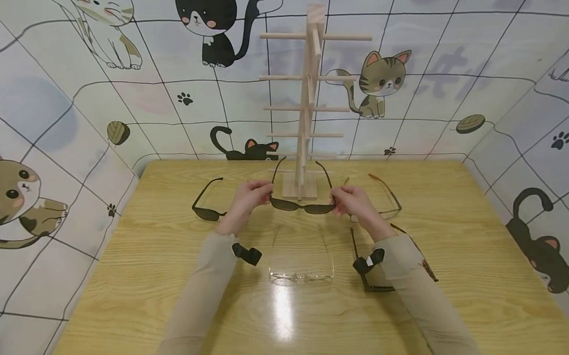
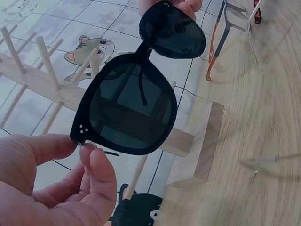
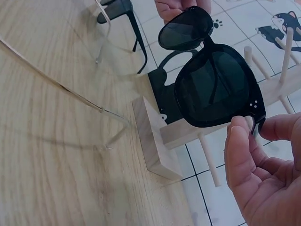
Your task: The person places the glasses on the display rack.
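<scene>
Black sunglasses [image 1: 284, 204] are held up in front of a wooden glasses rack [image 1: 305, 102], temples unfolded and pointing toward it. My left hand [image 1: 247, 200] pinches the frame's left corner between thumb and fingers. At the opposite corner, my right hand [image 1: 357, 203] has a similar pinch. Dark lenses and small silver dots on the front show in the left wrist view, where the sunglasses [image 2: 131, 110] fill the middle. The rack's base [image 1: 299, 186] rests on the table just beyond the sunglasses; its several horizontal pegs carry no glasses.
Other dark sunglasses [image 1: 206, 214] lie beside my left hand. Thin clear-framed glasses [image 1: 300, 277] lie between my forearms. Brown-templed glasses [image 1: 396, 207] are at the right, and dark-framed glasses [image 1: 377, 288] lie partly under my right forearm. A cat-patterned backdrop [image 1: 167, 114] surrounds the wooden table [image 1: 128, 311].
</scene>
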A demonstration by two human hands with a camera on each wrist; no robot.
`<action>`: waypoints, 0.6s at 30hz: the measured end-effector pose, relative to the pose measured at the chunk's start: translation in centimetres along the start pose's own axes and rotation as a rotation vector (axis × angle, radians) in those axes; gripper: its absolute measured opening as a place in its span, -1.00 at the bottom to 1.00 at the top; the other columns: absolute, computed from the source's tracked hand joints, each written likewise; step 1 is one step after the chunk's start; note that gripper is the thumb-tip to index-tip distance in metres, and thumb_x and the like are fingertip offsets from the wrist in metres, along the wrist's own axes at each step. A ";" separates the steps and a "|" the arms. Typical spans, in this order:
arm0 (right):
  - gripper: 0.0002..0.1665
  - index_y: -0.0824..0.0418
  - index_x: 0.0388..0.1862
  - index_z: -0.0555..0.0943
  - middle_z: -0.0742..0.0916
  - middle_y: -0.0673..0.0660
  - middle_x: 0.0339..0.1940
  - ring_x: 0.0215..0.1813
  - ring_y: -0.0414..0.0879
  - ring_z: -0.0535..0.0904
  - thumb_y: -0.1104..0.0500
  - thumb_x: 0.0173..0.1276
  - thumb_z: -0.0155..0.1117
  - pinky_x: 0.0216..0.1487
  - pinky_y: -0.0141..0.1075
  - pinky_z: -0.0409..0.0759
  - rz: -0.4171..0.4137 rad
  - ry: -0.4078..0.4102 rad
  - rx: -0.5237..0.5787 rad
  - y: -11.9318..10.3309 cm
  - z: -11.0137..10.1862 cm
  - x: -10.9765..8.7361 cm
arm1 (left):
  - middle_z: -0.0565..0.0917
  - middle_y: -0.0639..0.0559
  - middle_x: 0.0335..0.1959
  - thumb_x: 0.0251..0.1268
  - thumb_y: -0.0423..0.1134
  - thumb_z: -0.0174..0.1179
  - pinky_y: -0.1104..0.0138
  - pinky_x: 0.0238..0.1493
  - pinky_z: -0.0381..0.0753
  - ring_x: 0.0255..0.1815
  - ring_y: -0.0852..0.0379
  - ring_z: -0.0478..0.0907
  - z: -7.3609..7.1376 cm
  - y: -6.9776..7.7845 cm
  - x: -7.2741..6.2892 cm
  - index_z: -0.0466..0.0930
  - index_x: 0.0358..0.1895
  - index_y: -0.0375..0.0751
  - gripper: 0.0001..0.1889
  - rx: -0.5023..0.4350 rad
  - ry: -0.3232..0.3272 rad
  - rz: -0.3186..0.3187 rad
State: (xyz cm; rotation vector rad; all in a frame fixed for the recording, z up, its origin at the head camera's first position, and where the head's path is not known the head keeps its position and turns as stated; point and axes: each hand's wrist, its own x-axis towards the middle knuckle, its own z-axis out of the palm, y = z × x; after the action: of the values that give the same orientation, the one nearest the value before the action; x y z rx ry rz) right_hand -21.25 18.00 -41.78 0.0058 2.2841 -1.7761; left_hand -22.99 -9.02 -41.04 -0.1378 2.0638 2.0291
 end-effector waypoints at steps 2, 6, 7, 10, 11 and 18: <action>-0.65 0.38 -0.24 0.52 0.62 0.04 -0.49 -0.57 -0.15 0.56 0.08 0.47 0.00 -0.41 -0.24 0.65 0.017 0.004 0.001 -0.1 -0.1 0.5 | 0.58 -0.09 -0.33 0.34 -0.31 0.13 0.46 -0.37 0.60 -0.52 0.27 0.49 0.1 -0.1 0.4 0.52 0.07 -0.45 -0.67 -0.024 0.009 -0.013; -0.66 0.36 -0.22 0.50 0.61 0.05 -0.47 -0.59 -0.19 0.53 0.07 0.47 0.00 -0.44 -0.31 0.62 0.045 0.018 0.019 -0.4 -0.2 1.4 | 0.58 -0.05 -0.36 0.34 -0.31 0.12 0.51 -0.43 0.57 -0.54 0.27 0.49 0.3 -0.2 1.2 0.51 0.09 -0.44 -0.67 -0.078 0.025 -0.041; -0.65 0.37 -0.21 0.50 0.61 0.05 -0.47 -0.60 -0.20 0.53 0.07 0.47 0.00 -0.45 -0.32 0.62 0.044 0.020 0.020 -0.5 -0.2 1.6 | 0.58 -0.06 -0.35 0.34 -0.31 0.12 0.52 -0.44 0.57 -0.55 0.27 0.49 0.3 -0.2 1.4 0.51 0.09 -0.44 -0.67 -0.095 0.033 -0.051; -0.63 0.38 -0.20 0.50 0.61 0.05 -0.47 -0.59 -0.20 0.53 0.05 0.46 0.01 -0.45 -0.34 0.61 0.051 0.030 0.024 -0.4 -0.2 2.3 | 0.59 -0.12 -0.32 0.33 -0.33 0.13 0.52 -0.47 0.56 -0.59 0.29 0.48 0.5 -0.4 2.1 0.50 0.10 -0.46 -0.65 -0.130 0.062 -0.071; -0.63 0.38 -0.20 0.50 0.61 0.04 -0.47 -0.58 -0.19 0.54 0.05 0.46 0.01 -0.44 -0.33 0.62 0.052 0.035 0.023 -0.3 -0.2 2.5 | 0.59 -0.10 -0.34 0.33 -0.33 0.14 0.51 -0.46 0.57 -0.60 0.30 0.48 0.5 -0.5 2.3 0.49 0.11 -0.47 -0.65 -0.138 0.074 -0.075; -0.61 0.40 -0.16 0.50 0.60 0.01 -0.53 -0.59 -0.21 0.54 0.05 0.46 0.02 -0.41 -0.33 0.64 0.097 0.051 0.060 0.5 0.0 3.9 | 0.59 -0.05 -0.35 0.31 -0.32 0.16 0.41 -0.30 0.62 -0.61 0.31 0.48 0.7 -0.8 3.2 0.53 0.08 -0.42 -0.67 -0.147 0.128 -0.086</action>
State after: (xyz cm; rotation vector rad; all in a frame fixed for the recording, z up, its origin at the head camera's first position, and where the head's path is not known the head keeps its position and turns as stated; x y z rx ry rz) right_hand -24.96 17.53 -43.01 0.1712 2.2231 -1.8144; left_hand -25.78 -8.07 -42.62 -0.3857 1.9417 2.1692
